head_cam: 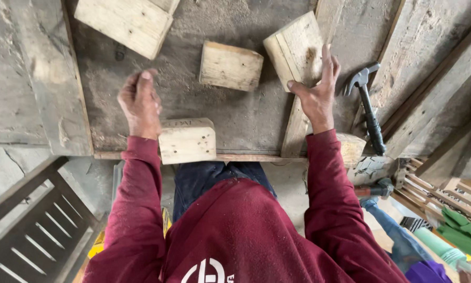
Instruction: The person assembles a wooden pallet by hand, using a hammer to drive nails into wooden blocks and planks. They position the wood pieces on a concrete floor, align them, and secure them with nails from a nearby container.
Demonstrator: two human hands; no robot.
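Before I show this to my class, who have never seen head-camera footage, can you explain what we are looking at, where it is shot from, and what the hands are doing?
There is one picture, from a camera worn on a person's head, looking down past dark red sleeves at a dusty grey wooden workbench. No machine is involved, only two bare hands. The left hand hangs loosely curled above the bench and holds nothing; a pale squared wooden block sits just beside it at the bench edge. The right hand rests on a tilted pale wooden block. Another pale block lies between them, and a larger one at the top. A black-handled claw hammer lies to the right.
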